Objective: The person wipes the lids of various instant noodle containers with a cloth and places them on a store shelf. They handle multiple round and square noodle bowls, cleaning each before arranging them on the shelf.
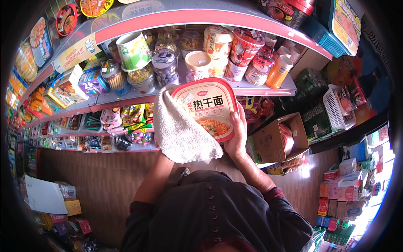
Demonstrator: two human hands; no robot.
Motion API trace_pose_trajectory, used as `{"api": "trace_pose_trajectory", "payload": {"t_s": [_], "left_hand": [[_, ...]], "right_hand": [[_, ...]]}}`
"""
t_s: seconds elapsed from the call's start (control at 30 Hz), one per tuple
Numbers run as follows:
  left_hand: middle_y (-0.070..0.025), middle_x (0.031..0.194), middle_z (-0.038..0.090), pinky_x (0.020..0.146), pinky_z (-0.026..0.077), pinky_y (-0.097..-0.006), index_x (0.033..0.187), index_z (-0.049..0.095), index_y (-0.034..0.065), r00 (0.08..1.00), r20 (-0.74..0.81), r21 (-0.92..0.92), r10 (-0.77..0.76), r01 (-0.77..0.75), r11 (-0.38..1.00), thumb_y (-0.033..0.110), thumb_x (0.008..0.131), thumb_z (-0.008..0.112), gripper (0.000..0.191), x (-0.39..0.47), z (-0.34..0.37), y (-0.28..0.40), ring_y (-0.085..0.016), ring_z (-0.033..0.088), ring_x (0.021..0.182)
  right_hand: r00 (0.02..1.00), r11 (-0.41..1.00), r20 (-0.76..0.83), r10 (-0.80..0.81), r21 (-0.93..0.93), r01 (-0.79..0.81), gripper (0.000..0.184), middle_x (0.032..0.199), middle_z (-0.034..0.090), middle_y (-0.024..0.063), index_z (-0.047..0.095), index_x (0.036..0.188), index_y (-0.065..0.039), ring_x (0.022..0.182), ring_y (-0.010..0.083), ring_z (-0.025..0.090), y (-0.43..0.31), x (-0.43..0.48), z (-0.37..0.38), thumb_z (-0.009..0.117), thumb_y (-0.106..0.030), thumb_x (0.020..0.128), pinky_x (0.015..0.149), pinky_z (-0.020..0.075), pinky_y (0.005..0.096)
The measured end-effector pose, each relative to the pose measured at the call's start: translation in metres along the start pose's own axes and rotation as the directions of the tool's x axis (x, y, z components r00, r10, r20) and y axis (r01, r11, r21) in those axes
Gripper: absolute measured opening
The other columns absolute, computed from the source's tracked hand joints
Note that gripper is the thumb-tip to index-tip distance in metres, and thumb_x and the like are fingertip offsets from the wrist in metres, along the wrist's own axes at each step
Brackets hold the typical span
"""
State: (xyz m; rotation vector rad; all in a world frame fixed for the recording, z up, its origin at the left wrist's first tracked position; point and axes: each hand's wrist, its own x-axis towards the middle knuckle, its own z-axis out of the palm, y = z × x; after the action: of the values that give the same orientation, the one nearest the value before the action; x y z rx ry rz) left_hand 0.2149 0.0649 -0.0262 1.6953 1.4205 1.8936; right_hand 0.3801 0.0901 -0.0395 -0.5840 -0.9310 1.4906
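Observation:
My right hand [237, 135] grips the right edge of a square instant-noodle tub [209, 118], with the thumb along its red rim. The printed lid, which bears writing and a picture of noodles, faces up toward me. A white terry cloth [184, 130] drapes over the tub's left side and hangs below it. My left hand [162, 151] is under the cloth, so its fingers are hidden; only the wrist and forearm show. Just beyond the tub, a shelf holds a green-and-white paper cup [133, 51], a lidded tub [198, 61] and an orange bottle [279, 71].
Red-edged shelves [189, 19] curve across the front, stocked with snack cups and packets. An open cardboard box [270, 141] stands at the right, near a white plastic basket [339, 107]. Stacked boxes [349, 190] stand at far right. A white sheet [45, 195] lies over goods at lower left.

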Motion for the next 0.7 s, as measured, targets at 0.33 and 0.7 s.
{"api": "trace_pose_trajectory", "payload": {"t_s": [0.33,0.7], "left_hand": [[-0.0137,0.118,0.053,0.092,0.045,-0.0331,0.132,0.038,0.0021,0.885,0.104,-0.662,-0.454,0.403,0.633,0.026,0.094,0.051,0.047,-0.024,0.005,-0.006,-0.021,0.056,0.105],[-0.0076,0.11,0.057,0.086,0.048,-0.0299,0.122,0.048,0.0034,0.871,0.331,-0.843,-0.363,0.446,0.302,0.034,0.1,0.036,0.039,-0.036,0.016,-0.006,-0.016,0.058,0.098]], "right_hand": [[0.989,0.988,-0.113,0.093,0.13,-0.078,0.053,0.122,0.054,0.0114,0.044,0.13,-0.003,0.112,0.0225,0.054,0.013,-0.001,-0.005,0.052,-0.038,0.091,0.095,0.0437,0.0395],[0.831,0.568,0.181,0.526,0.652,-0.502,0.061,0.133,0.051,0.0151,0.046,0.132,-0.008,0.117,0.0314,0.051,-0.005,0.011,-0.011,0.048,-0.052,0.09,0.101,0.0392,0.0466]]}}
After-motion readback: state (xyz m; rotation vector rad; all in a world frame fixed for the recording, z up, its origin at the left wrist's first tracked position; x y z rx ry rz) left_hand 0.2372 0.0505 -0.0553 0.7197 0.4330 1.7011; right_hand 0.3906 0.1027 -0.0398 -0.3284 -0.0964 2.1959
